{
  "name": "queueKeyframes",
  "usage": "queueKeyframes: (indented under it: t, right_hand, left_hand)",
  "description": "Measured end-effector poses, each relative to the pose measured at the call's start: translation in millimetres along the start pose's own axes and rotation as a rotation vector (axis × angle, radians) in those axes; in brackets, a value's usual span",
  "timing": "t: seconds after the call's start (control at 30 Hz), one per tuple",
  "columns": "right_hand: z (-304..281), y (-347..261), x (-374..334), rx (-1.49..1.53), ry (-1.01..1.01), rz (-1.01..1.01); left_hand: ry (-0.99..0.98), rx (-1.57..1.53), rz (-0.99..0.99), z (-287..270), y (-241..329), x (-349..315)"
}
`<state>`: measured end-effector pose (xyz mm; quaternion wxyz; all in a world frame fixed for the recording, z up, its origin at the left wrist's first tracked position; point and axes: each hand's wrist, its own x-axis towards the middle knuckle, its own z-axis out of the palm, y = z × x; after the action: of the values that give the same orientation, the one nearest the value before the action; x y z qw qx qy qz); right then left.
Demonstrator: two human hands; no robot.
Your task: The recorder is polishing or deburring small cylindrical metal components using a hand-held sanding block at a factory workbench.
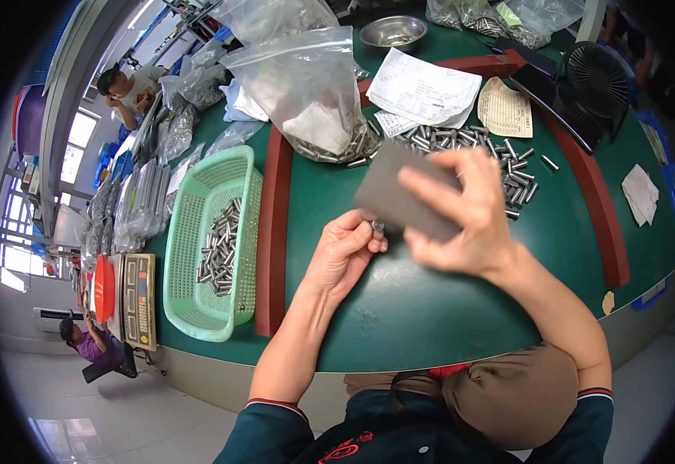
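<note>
At frame center, pinching metal pin (377, 226) in left hand (340, 253), fingers clamped on it. Just above and right, gripping dark gray block (391, 190) in right hand (473, 216), slightly blurred, fingers clamped on it. At left of frame, can see green basket (213, 322) of loose pins (220, 251). Farther up, pin pile (517, 165) on green surface (430, 332), then papers (422, 87), plastic bag (306, 93), metal bowl (393, 32) at top.

Bright indoor light — windows (80, 139) on the left glare white, and the tabletop (422, 309) has a soft sheen. The right hand (473, 205) blurs slightly; straight edges bow toward black corners.
</note>
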<state>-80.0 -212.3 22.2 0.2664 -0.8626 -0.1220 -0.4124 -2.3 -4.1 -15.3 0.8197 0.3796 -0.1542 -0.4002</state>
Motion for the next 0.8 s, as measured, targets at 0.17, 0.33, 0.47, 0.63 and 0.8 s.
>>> queueKeyframes:
  t: [0.17,0.33,0.47,0.63,0.8]
  right_hand:
    - [3.4,-23.8,-7.1,0.226,-0.064,-0.257]
    - [5.1,12.5,-2.2,-0.055,0.086,0.003]
    - [7.8,-25.5,-10.8,0.213,-0.058,-0.2]
    - [-2.0,24.7,-5.0,-0.137,0.082,0.171]
    - [-2.1,13.6,-5.0,-0.059,0.074,0.192]
  left_hand:
    - [0.128,0.469,-0.075,10.0,4.1,8.9]
    - [-0.144,0.012,-0.036,4.2,6.7,-4.1]
    - [0.184,0.237,-0.04,27.7,6.7,7.2]
    - [0.037,0.12,0.048,14.9,-0.2,0.4]
    - [0.06,0.023,0.017,8.2,3.2,4.3]
